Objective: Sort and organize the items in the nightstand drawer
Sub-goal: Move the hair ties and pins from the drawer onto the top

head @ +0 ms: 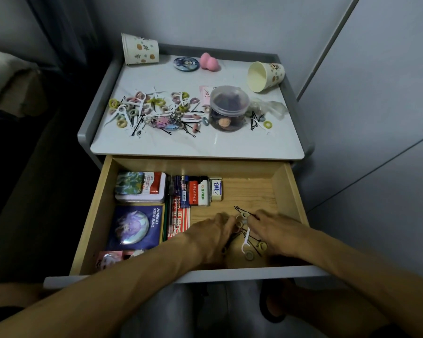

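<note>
Counting the strays in the right front of the drawer [285, 191], I made out one white floss pick [245, 241], at least three hair ties [249, 255] and a few bobby pins [241, 211], likely the last loose bits bound for the heap [152, 111] on the tabletop [193, 145]. My right hand [272, 231] had its fingers curled, tips pinched on the bobby pins; my left hand [211, 236] was cupped over more pins, gripping or not I could not tell. Farther out, one tin [140, 189], two lighters [198, 193] and one eraser [216, 190] lay squared along the back, and two paper cups [141, 48] lay tipped near one clear jar [228, 108], probably meant as bins.
</note>
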